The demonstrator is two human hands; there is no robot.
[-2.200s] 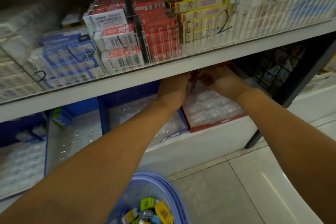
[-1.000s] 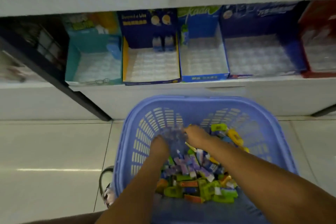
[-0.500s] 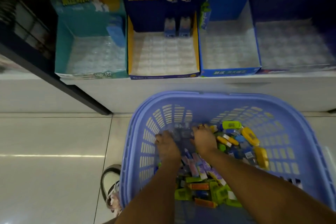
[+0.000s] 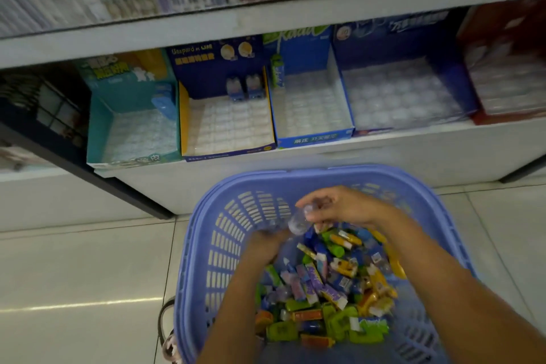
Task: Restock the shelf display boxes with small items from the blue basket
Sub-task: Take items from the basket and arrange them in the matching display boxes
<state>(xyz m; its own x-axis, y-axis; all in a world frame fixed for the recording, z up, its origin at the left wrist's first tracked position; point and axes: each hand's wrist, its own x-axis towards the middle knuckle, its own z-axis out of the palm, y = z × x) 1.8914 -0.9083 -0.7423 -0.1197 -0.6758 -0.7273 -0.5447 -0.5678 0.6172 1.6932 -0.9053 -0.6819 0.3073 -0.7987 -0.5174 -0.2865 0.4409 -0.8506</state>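
So both my hands are down in the blue slotted plastic basket (image 4: pixel 224 245) sitting on the pale tiled floor (image 4: pixel 74 269), and that basket is the landmark for everything below. My right hand (image 4: pixel 342 205) is up over the far half of the basket, fingers curled around a small clear rounded plastic piece (image 4: pixel 299 223) that's blurry, so I can't say what it is exactly. My left hand (image 4: pixel 267 242) is just below and left of that piece, knuckles toward me; looks like it's touching the same clear thing, but the fingers are smeared and I can't tell if they're gripping.

Under my wrists, the near half of the basket holds a heap of small colourful wrapped items (image 4: pixel 328 289): green, purple, yellow, orange, blue.

Right behind the basket is the white low shelf (image 4: pixel 384 154) with 5 open display boxes in a row, each lined with a clear bubble tray. Far-left of the basket is the teal cardboard box (image 4: pixel 100 127), then the navy box with yellow sides (image 4: pixel 184 115), directly behind is the blue-and-green box (image 4: pixel 314 139), then the dark blue box (image 4: pixel 461 89), and far-right the red box (image 4: pixel 502 118).
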